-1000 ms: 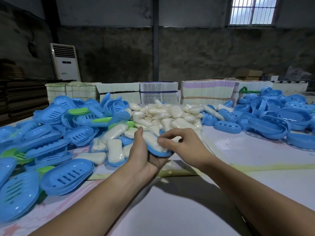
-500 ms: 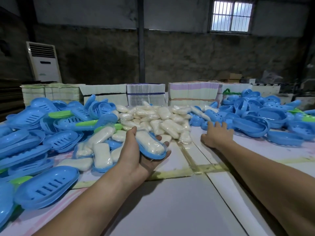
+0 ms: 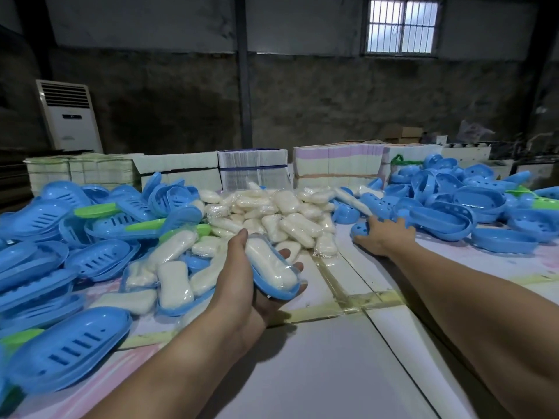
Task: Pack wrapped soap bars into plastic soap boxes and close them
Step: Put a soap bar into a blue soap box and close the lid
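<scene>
My left hand [image 3: 242,285] cradles a blue soap box half [image 3: 279,290] from below, thumb up along its left side. A white wrapped soap bar [image 3: 269,264] lies in that half. My right hand [image 3: 385,238] reaches out to the right and closes its fingers on a blue box half [image 3: 361,229] lying on the table at the edge of the right-hand pile. A heap of wrapped soap bars [image 3: 272,213] sits at the table's centre back.
Slotted blue box halves with a few green ones [image 3: 75,237] are piled on the left. More blue halves [image 3: 472,213] cover the right. Stacks of flat cartons [image 3: 254,167] line the back edge. Taped white table surface [image 3: 317,373] lies in front of me.
My right hand left the soap in the held box, swung right to the blue pile and now grips a box half there. The left hand keeps holding the filled half.
</scene>
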The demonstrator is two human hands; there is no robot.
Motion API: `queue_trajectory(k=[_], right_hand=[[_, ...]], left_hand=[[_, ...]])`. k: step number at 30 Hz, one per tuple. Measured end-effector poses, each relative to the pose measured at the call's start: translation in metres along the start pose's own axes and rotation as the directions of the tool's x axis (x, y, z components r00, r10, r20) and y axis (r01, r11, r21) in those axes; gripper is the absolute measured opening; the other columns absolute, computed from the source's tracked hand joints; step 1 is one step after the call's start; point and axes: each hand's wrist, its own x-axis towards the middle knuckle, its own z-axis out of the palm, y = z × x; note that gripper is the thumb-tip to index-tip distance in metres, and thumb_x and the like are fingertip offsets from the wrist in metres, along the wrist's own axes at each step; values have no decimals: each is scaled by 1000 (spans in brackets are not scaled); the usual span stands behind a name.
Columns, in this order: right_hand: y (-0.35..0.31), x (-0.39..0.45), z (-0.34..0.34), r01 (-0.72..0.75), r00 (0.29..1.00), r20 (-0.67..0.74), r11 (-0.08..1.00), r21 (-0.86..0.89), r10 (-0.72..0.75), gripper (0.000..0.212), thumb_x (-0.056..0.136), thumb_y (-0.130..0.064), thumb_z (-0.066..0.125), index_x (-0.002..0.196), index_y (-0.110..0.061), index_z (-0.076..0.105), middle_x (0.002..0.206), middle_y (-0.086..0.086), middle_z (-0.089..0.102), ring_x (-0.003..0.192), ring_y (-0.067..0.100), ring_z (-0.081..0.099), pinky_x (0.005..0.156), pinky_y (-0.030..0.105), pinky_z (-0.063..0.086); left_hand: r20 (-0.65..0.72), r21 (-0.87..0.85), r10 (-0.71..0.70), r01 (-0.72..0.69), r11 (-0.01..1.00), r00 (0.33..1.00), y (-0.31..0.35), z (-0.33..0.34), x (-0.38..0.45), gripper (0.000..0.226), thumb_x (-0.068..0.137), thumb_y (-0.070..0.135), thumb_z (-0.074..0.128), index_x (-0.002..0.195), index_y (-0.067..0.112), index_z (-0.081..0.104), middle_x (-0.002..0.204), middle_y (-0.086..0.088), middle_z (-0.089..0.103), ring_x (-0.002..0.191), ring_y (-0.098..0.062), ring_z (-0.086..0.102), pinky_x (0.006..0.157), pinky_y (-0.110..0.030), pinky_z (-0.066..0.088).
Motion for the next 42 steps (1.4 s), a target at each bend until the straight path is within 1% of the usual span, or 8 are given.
queue_trajectory(k=[5, 10, 16, 20, 24, 28, 32, 42], right_hand=[[-19, -25, -16, -12, 996, -80, 971, 238, 31, 66, 88, -63, 40, 139, -21, 39, 136, 15, 51, 131, 39, 37, 98, 51, 37], [-74, -85, -58, 64, 997, -25, 601, 797, -72, 64, 93, -55, 37, 148, -23, 29, 141, 17, 47, 127, 38, 45, 98, 46, 37], [-103, -188, -62, 252, 894, -125, 253, 934, -430, 36, 88, -62, 50, 121, -59, 37, 111, -13, 58, 87, -1, 60, 55, 6, 44], [-98, -199, -63, 257, 841, -152, 138, 956, -519, 37, 85, -66, 57, 120, -62, 43, 93, -10, 59, 74, -4, 60, 65, 15, 46], [-103, -196, -52, 232, 850, -126, 149, 961, -511, 53, 83, -59, 66, 131, -50, 46, 96, -6, 64, 81, 4, 65, 74, 27, 55], [-103, -193, -50, 243, 868, -137, 169, 955, -477, 61, 75, -62, 69, 131, -49, 46, 102, -6, 64, 80, -1, 65, 69, 19, 51], [-101, -192, -50, 253, 874, -172, 124, 959, -454, 52, 83, -48, 71, 130, -43, 49, 97, -5, 65, 75, -4, 65, 64, 14, 48], [-104, -195, -46, 258, 887, -145, 209, 944, -439, 77, 55, -75, 63, 127, -49, 50, 99, -9, 66, 87, 7, 68, 82, 39, 58]], left_hand=[[-40, -21, -12, 11, 1000, 999, 5, 2, -2, 41, 92, 59, 58, 96, 18, 62, 75, -13, 76, 71, -36, 75, 67, -50, 60], [-74, -12, 46, -47, 999, 996, 11, -1, -4, 44, 92, 61, 56, 102, 19, 65, 81, -13, 78, 86, -33, 75, 74, -53, 60], [-169, 36, 170, -166, 986, 971, 25, -8, -5, 49, 96, 59, 48, 109, 15, 68, 90, -9, 77, 79, -24, 75, 86, -46, 58], [-186, 40, 200, -196, 980, 962, 27, -5, -7, 53, 97, 60, 47, 113, 13, 66, 103, -11, 76, 96, -29, 73, 93, -49, 57], [-142, 97, 188, -175, 980, 972, 19, -3, -9, 48, 97, 59, 47, 106, 16, 68, 87, -10, 78, 76, -25, 76, 74, -40, 61], [-91, 227, 197, -172, 958, 976, 10, 2, -8, 59, 96, 64, 46, 130, 19, 63, 114, -16, 74, 102, -32, 72, 96, -52, 55], [-53, 317, 299, -267, 910, 953, 5, 5, -6, 71, 92, 71, 37, 132, 18, 61, 111, -16, 74, 98, -30, 74, 94, -52, 56], [-20, 232, 189, -179, 956, 982, -3, 1, -3, 74, 95, 71, 30, 122, 12, 66, 95, -19, 76, 78, -29, 75, 69, -40, 60]])
